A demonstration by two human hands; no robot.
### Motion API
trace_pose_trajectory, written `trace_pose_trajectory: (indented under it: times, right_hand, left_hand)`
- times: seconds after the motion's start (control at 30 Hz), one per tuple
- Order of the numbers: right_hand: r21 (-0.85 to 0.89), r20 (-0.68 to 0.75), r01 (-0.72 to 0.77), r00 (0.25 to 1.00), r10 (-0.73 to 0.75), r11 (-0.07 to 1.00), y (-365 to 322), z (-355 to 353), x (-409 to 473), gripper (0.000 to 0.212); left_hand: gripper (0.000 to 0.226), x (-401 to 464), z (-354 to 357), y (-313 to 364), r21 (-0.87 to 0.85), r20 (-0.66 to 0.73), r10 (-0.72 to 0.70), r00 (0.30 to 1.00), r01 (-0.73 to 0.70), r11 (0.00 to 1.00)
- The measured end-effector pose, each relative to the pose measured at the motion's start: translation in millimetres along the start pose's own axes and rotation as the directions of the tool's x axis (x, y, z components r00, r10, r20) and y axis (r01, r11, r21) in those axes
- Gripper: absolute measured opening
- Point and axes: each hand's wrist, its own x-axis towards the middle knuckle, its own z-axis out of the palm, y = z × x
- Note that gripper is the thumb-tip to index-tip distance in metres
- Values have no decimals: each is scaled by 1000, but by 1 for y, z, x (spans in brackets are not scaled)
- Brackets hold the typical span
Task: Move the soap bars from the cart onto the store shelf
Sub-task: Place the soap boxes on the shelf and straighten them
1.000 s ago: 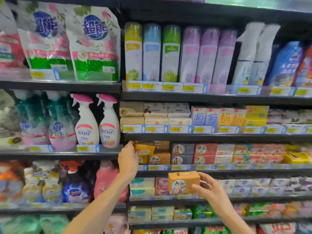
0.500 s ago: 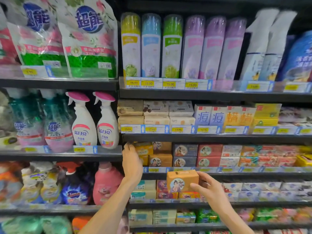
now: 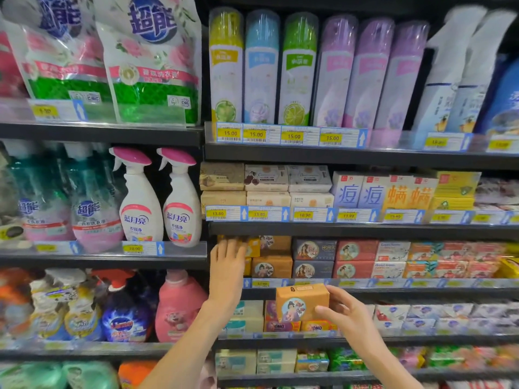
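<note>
My right hand [image 3: 348, 315] grips an orange-brown soap box [image 3: 302, 303] with a round portrait label, holding it in front of the soap shelf [image 3: 393, 293]. Matching brown boxes [image 3: 271, 266] are stacked on that shelf just above it. My left hand [image 3: 227, 265] reaches into the left end of the same shelf. Its straight fingers touch a stack of small yellow soap boxes [image 3: 252, 247], partly hidden behind the hand. The cart is out of view.
Grey [image 3: 313, 259], red [image 3: 355, 259] and white soap boxes fill the shelf to the right. Another soap row [image 3: 266, 189] sits above and more soaps [image 3: 280, 325] below. Spray bottles [image 3: 140, 203] and a pink jug [image 3: 179, 307] stand in the bay to the left.
My left hand has shifted slightly right and deeper against the yellow boxes. My right hand still holds the brown box at about the same spot. The view has drawn closer.
</note>
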Motion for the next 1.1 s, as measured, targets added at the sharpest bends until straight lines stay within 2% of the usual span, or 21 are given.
trace_pose_trajectory:
  times: [0.13, 0.33, 0.43, 0.63, 0.87, 1.0, 1.1]
  right_hand:
    - [1, 7, -4, 1000, 4, 1000, 3, 6, 2, 44]
    - [-10, 19, -29, 999, 29, 1000, 5, 16, 2, 43]
    - [-16, 12, -41, 999, 42, 999, 6, 19, 3, 46]
    - [-5, 4, -28, 1000, 28, 1000, 2, 24, 1, 40]
    - [-5, -22, -22, 1000, 22, 1000, 4, 35, 10, 44]
    - [1, -74, -3, 997, 3, 1000, 2, 43, 22, 49]
    - [-8, -170, 44, 984, -45, 999, -4, 53, 33, 51]
  left_hand:
    - [83, -9, 3, 0, 18, 53, 184, 981, -186, 982]
    - [87, -14, 5, 4, 4, 161, 312, 936, -317, 948]
    - [89, -9, 4, 8, 26, 203, 308, 929, -320, 947]
    - [75, -5, 9, 1, 56, 207, 273, 939, -290, 955]
    - [79, -10, 10, -12, 42, 207, 286, 936, -301, 953]
    - [68, -16, 10, -14, -22, 163, 278, 947, -279, 960]
    - [67, -23, 11, -18, -69, 142, 234, 962, -227, 972]
